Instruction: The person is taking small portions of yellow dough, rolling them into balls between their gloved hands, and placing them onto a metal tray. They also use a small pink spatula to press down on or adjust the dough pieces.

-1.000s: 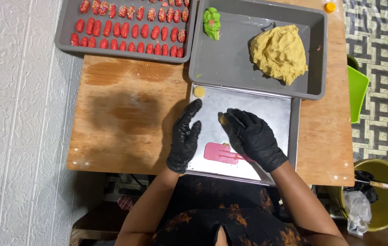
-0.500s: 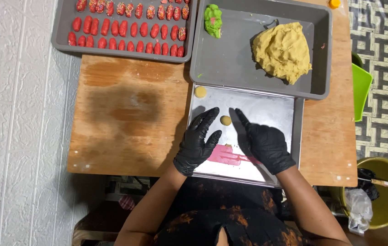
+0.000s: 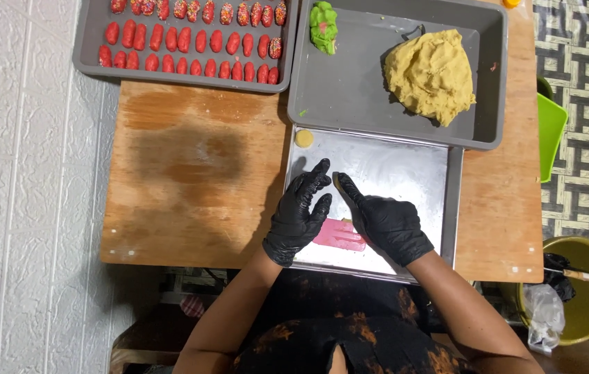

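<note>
Left hand (image 3: pixel 298 216) and right hand (image 3: pixel 386 220), we saw both black-gloved, fingers spread, empty, flat on steel tray (image 3: pixel 405 166); pink scraper (image 3: pixel 339 235) between them.

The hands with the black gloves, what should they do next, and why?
Probably open a little and set the rolled bit down on the silver tray. The left hand and right hand are pressed close together, hiding the piece, and one small yellow ball already sits in the tray's corner.
</note>
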